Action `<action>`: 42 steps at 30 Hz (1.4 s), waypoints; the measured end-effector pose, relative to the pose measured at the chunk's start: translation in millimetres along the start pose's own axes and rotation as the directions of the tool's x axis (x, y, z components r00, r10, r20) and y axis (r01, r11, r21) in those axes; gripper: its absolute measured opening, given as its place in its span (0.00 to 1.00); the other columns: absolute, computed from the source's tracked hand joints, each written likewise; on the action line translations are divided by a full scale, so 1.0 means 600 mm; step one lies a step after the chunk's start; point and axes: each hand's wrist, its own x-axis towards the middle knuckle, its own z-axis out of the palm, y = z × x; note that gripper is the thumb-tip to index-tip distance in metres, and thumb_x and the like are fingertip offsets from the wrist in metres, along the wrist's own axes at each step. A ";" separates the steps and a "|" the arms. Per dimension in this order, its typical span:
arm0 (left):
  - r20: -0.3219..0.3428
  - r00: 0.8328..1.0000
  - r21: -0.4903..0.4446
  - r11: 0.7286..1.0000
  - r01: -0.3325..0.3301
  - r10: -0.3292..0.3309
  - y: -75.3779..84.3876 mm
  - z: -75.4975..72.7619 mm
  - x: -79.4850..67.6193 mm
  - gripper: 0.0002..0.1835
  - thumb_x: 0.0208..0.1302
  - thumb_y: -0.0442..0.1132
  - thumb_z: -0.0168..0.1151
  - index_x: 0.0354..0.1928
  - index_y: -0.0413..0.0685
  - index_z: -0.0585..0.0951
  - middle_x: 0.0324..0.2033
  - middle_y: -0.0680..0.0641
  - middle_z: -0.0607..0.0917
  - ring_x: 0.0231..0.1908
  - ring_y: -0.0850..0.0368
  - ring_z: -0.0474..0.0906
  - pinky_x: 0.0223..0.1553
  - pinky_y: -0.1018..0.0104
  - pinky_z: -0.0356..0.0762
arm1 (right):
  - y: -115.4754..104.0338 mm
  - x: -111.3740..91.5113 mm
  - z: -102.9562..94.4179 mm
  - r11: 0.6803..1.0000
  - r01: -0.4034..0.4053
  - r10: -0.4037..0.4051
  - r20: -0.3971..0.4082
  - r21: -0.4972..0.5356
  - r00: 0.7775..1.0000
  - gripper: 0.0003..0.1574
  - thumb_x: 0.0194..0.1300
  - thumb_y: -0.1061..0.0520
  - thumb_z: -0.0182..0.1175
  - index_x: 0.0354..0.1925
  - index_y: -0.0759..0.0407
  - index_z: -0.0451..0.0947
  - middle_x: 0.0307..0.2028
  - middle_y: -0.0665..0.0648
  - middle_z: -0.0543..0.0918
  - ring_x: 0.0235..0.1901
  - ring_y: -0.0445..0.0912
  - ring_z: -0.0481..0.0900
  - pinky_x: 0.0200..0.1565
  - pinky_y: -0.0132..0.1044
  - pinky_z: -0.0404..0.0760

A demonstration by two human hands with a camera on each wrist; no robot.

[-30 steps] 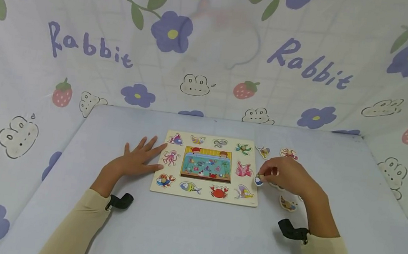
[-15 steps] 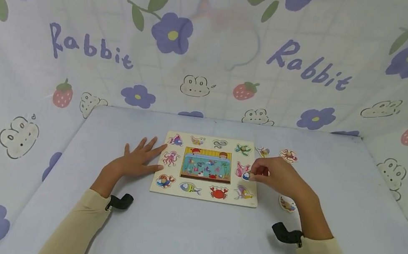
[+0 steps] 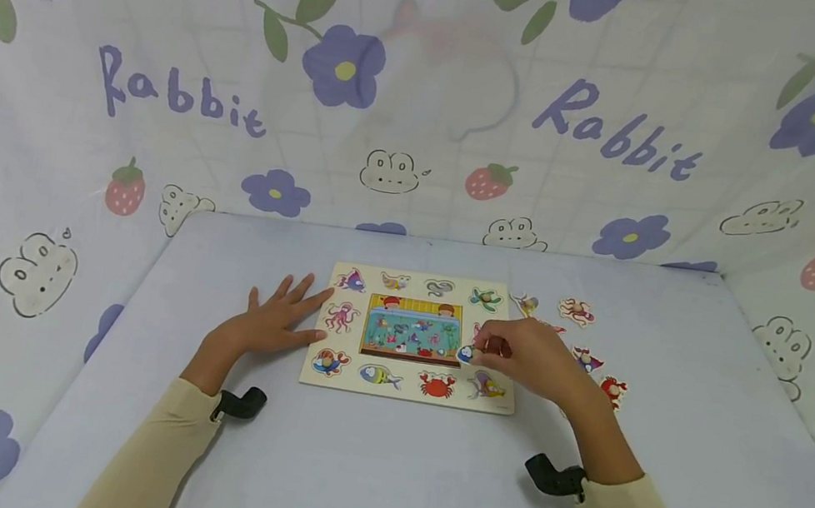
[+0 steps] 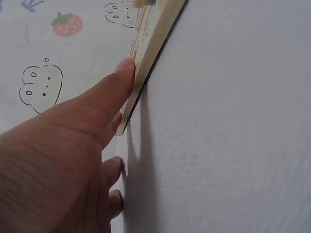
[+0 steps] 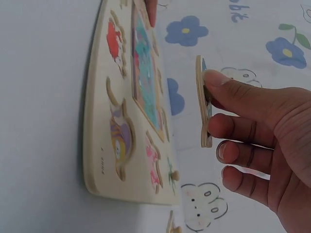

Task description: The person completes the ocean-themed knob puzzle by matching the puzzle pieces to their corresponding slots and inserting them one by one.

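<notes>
A wooden puzzle board (image 3: 406, 400) lies flat on the white table (image 3: 382, 477), with a fish tank picture (image 3: 413, 330) at its centre. At the board's 9 o'clock is the person's left hand (image 3: 275, 320), its fingers spread; the thumb and forefinger touch the board's edge.

The right hand (image 3: 534, 354) is over the board's 3 o'clock side. Its thumb and a finger pinch a small blue-and-white puzzle piece (image 3: 466, 354) just past 3 o'clock from the board's centre. The wrist view shows this piece on edge, raised clear of the board, with the remaining fingers loosely curled; which finger meets the thumb is hard to tell.

The turtle (image 3: 485, 298) sits in the board at 2 o'clock, its knob standing up. The red crab shape (image 3: 436, 385) is at 5 o'clock and the striped fish shape (image 3: 380, 375) at 7.

Loose pieces lie off the board: a yellow fish (image 3: 526, 304) near its edge at 2 o'clock, an octopus (image 3: 577, 311) between 2 and 3, a purple-and-red fish (image 3: 587, 360) at 3, and a red crab piece (image 3: 613, 391) just past 3. Others are partly hidden by the right hand.
</notes>
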 end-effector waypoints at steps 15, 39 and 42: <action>-0.009 1.000 -0.019 1.000 -0.009 0.009 -0.011 0.008 0.000 0.44 0.71 0.68 0.53 0.82 0.65 0.51 0.81 0.42 0.42 0.78 0.35 0.30 0.65 0.21 0.24 | -0.037 0.012 0.020 0.998 0.034 -0.032 0.040 -0.049 0.999 0.07 0.64 0.47 0.72 0.37 0.44 0.83 0.22 0.41 0.76 0.26 0.40 0.73 0.29 0.35 0.74; -0.005 1.000 -0.017 1.000 -0.012 0.012 -0.011 0.004 0.000 0.44 0.70 0.68 0.53 0.82 0.67 0.50 0.81 0.44 0.41 0.79 0.36 0.30 0.65 0.21 0.24 | -0.116 0.086 0.106 0.968 0.201 -0.191 0.078 -0.150 0.978 0.12 0.64 0.41 0.71 0.30 0.42 0.80 0.18 0.40 0.72 0.23 0.37 0.70 0.27 0.32 0.67; -0.007 1.000 -0.022 1.000 -0.013 0.013 -0.011 0.005 0.001 0.44 0.70 0.68 0.53 0.81 0.66 0.50 0.81 0.43 0.42 0.79 0.36 0.30 0.65 0.21 0.24 | -0.122 0.094 0.115 0.967 0.206 -0.195 0.085 -0.150 0.977 0.12 0.63 0.42 0.72 0.30 0.43 0.81 0.19 0.40 0.72 0.24 0.38 0.70 0.28 0.32 0.68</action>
